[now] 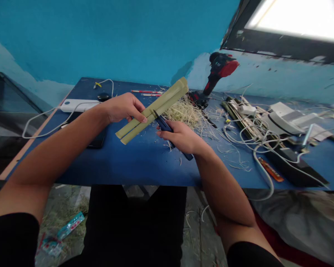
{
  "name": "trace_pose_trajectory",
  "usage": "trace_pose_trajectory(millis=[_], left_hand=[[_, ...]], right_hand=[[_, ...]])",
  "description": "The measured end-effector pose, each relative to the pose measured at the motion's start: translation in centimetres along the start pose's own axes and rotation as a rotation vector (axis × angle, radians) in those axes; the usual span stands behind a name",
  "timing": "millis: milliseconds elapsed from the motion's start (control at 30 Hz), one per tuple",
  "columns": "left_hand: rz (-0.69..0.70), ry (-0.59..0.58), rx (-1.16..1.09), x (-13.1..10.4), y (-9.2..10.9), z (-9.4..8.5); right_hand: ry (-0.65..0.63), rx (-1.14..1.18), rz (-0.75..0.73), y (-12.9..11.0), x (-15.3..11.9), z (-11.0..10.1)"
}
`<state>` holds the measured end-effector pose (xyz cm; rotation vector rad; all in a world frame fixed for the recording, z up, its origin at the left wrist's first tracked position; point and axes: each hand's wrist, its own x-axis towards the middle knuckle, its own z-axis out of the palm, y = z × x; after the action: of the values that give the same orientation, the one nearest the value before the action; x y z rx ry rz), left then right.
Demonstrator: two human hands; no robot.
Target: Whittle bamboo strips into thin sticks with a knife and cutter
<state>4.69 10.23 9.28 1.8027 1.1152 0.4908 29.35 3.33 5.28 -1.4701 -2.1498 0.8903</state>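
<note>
A split length of pale green bamboo [167, 100] is held slantwise above the blue table, its lower left end divided by a lengthwise slit. My left hand [128, 107] grips the bamboo near its lower half, thumb on top. In my right hand [180, 137] is a dark blue-handled knife [163, 124], whose blade touches or lies across the bamboo's face near its middle. The fingers of both hands are wrapped round what they hold. Behind my right hand lies a heap of thin shavings [185, 113].
A black and red power tool [208, 83] stands behind the shavings. Tangled white cables [263, 137], bamboo pieces [245, 118] and an orange cutter [270, 170] lie on the right of the blue table [144, 167]. A white power strip [79, 105] and a dark phone [97, 138] are at left.
</note>
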Motion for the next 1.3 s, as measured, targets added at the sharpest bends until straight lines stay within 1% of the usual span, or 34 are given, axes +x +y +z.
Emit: trace_pose_trajectory(millis=[67, 233, 333, 433, 567, 667, 767, 900, 1033, 1133, 1233, 1300], left_hand=[[-0.013, 0.000, 0.007, -0.1, 0.2, 0.0], [-0.040, -0.014, 0.045, -0.1, 0.3, -0.1], [-0.044, 0.012, 0.001, 0.0, 0.2, 0.0], [-0.057, 0.051, -0.086, 0.2, -0.2, 0.1], [-0.058, 0.067, -0.189, 0.8, -1.0, 0.2], [-0.046, 0.097, -0.222, 1.0, -1.3, 0.1], [-0.065, 0.150, -0.242, 1.0, -1.2, 0.3], [-0.044, 0.185, -0.295, 0.8, -0.8, 0.7], [-0.020, 0.230, -0.329, 0.9, -0.8, 1.0], [0.003, 0.229, -0.337, 1.1, -1.1, 1.0], [0.041, 0.236, -0.318, 1.4, -1.6, 0.9], [0.042, 0.244, -0.308, 1.5, -1.9, 0.8]], right_hand=[[-0.026, 0.006, 0.006, -0.3, -0.1, -0.1], [-0.027, -0.035, 0.009, -0.8, -0.2, 0.1], [-0.020, -0.012, 0.057, -0.6, 0.1, 0.6], [0.008, 0.070, 0.087, -0.2, 0.6, 1.4], [0.061, 0.149, 0.080, 0.2, 1.2, 2.3], [0.096, 0.176, 0.081, 0.2, 1.4, 2.6], [0.124, 0.240, 0.079, 0.2, 1.5, 2.8], [0.119, 0.374, 0.099, 0.6, 1.7, 2.7], [0.101, 0.424, 0.116, 0.6, 1.7, 2.4], [0.057, 0.442, 0.112, 0.2, 1.4, 2.3], [0.054, 0.477, 0.099, -0.2, 1.1, 2.4], [0.044, 0.493, 0.106, -0.3, 1.0, 2.4]])
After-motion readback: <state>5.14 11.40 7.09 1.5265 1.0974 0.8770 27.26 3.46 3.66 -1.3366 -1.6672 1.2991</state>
